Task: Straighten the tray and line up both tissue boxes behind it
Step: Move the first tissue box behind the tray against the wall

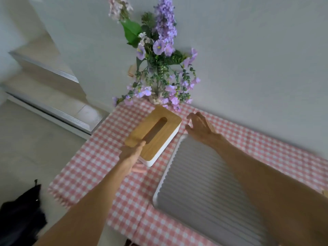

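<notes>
A white tissue box [164, 144] with a wooden slotted lid sits on the pink checked tablecloth, to the left of the ribbed white tray [204, 176]. My left hand [132, 157] grips the box's near end, thumb on the lid and fingers below. My right hand [199, 126] hovers with fingers spread above the tray's far corner, just right of the box, touching neither. Only one tissue box is in view. My right forearm crosses over the tray.
A vase of purple flowers [158, 68] stands against the wall just behind the box. The table's left edge [83, 150] drops to the floor, where a black bag [19, 210] lies. Stairs [53, 82] rise at the left.
</notes>
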